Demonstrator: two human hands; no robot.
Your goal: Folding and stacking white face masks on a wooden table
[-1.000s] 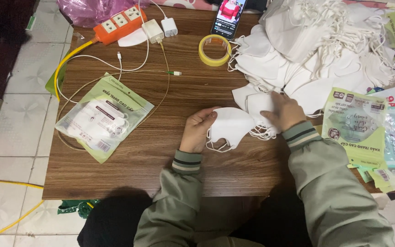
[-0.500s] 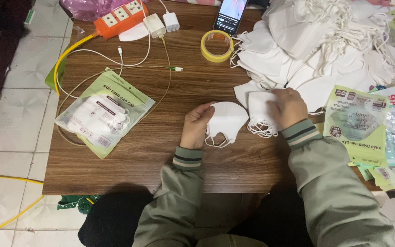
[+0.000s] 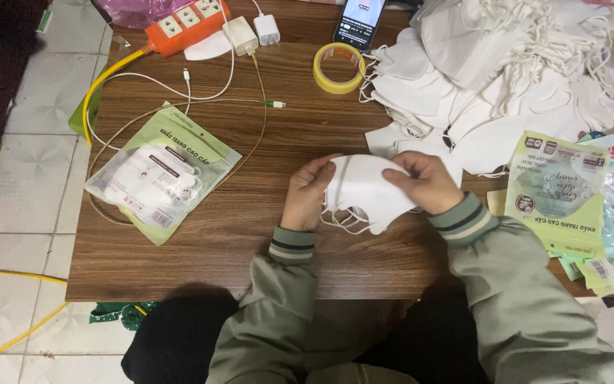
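Head view: the left hand point(image 3: 309, 193) and right hand point(image 3: 426, 183) both grip a small stack of white masks point(image 3: 365, 190), pinching it at either end just above the table point(image 3: 250, 235). The stack's long axis runs left to right, its curved fold edge up and away from the person, its thin ear loops hanging down toward the person. The masks are soft, matte cloth, folded flat into a rounded fin shape. The table is dark wood-grain. A glossy green-and-clear packet point(image 3: 159, 173) of masks lies well to the left; a yellow tape roll point(image 3: 339, 68) sits beyond the hands; a loose mask pile point(image 3: 506, 78) spreads at the right. A second earlier the hands worked apart on separate masks lying flat; now they meet on one gathered stack, lifted.
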